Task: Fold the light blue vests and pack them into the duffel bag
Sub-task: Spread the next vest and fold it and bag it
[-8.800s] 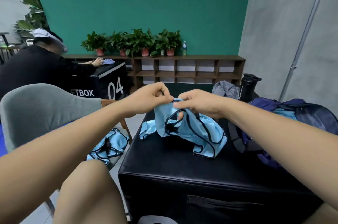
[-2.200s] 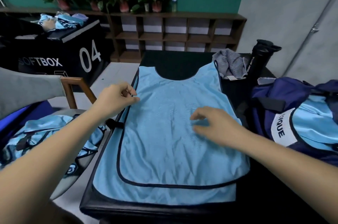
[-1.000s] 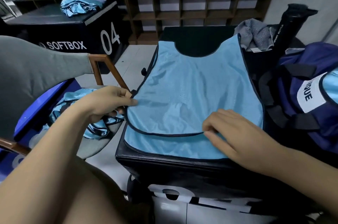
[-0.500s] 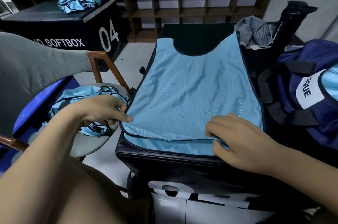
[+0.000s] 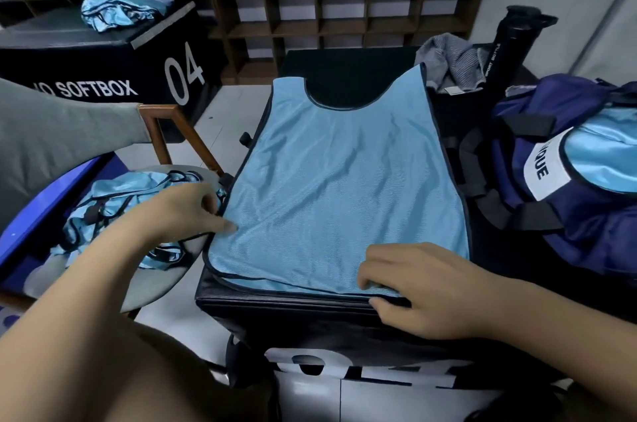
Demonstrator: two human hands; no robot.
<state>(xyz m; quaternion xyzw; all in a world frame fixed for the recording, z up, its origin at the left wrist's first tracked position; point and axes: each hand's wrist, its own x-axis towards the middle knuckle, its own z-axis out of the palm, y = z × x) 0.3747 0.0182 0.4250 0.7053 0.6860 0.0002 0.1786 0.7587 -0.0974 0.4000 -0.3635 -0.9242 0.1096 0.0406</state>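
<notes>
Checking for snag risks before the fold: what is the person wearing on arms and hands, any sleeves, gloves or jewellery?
Nothing shows. The left forearm and right forearm are bare to the frame edge, no sleeves. The left hand and right hand have no gloves, watch or rings in view.

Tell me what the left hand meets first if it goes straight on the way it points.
The light blue vest: the left hand holds its left edge and points right and away across it. Past that cloth, perhaps the grey garment at the black box's far corner; depth is unclear.
</notes>
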